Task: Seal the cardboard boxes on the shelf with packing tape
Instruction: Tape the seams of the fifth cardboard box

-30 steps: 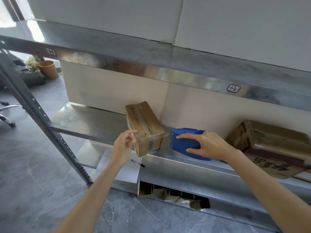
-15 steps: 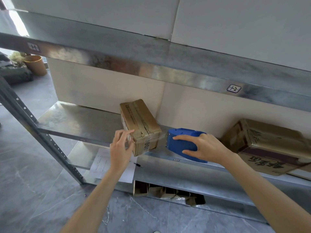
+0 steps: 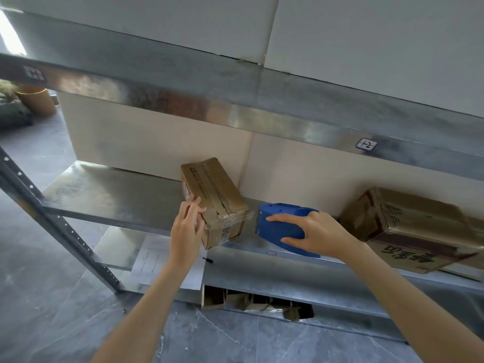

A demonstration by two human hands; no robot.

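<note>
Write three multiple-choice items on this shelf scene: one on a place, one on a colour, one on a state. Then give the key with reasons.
1. Where is the tape dispenser?
A. Left of the small cardboard box
B. Between the small cardboard box and the large cardboard box
C. On the floor

2. What colour is the tape dispenser?
A. Red
B. Yellow
C. Blue

3. What is the left hand doing?
A. Pressing flat on the small box's near end
B. Holding a pen
C. Hanging free of everything

Key: 1 B, the dispenser sits on the middle shelf with a box on each side. 2 C, its body is plain blue under the right hand. 3 A, the fingers lie against the box's taped end.
</note>
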